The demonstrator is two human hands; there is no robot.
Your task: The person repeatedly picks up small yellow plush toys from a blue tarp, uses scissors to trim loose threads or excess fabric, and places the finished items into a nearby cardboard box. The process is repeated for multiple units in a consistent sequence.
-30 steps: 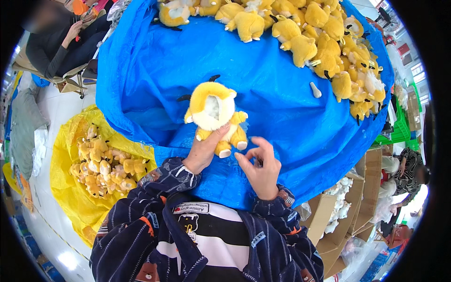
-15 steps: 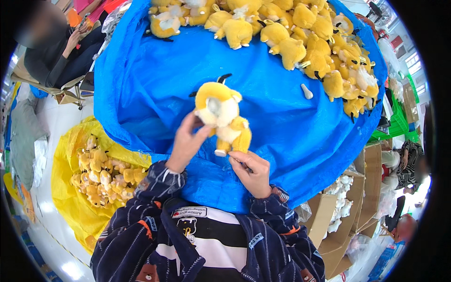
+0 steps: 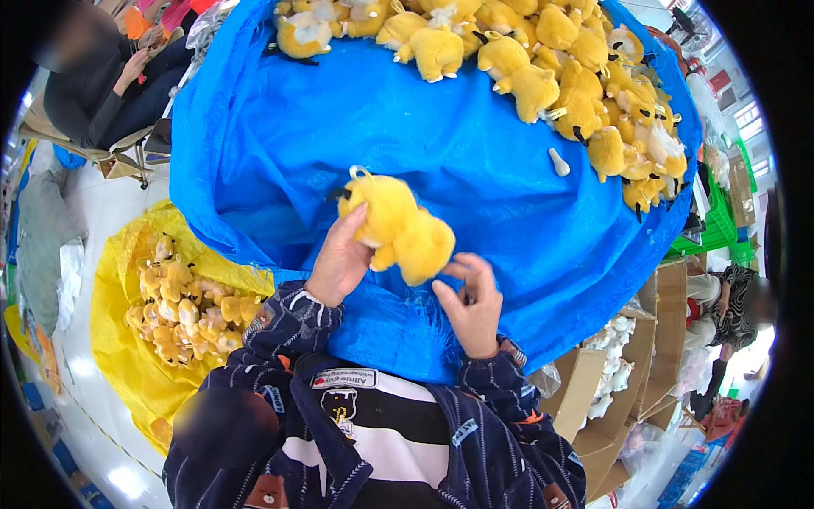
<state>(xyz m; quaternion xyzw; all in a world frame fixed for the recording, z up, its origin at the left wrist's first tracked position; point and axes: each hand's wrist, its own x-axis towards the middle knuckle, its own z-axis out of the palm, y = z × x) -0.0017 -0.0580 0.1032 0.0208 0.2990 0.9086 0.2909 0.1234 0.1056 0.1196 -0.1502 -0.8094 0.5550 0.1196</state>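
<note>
My left hand (image 3: 341, 259) grips a yellow plush toy (image 3: 400, 225) with a small loop on its head, holding it just above the blue tarp (image 3: 475, 144). The toy's back faces me. My right hand (image 3: 471, 304) sits beside the toy's lower end, fingers pinched together; whether it pinches something small I cannot tell. A heap of similar yellow plush toys (image 3: 551, 59) lies along the far and right side of the tarp.
A yellow sack (image 3: 119, 339) full of plush toys sits at my lower left. A small white piece (image 3: 558, 161) lies on the tarp. Cardboard boxes (image 3: 619, 382) with white toys stand at the right. A seated person (image 3: 102, 85) is at the upper left, another (image 3: 729, 297) at the right.
The toy has been turned from its pale front side facing me to its yellow back. My right hand has moved in from the right toward the toy's lower end.
</note>
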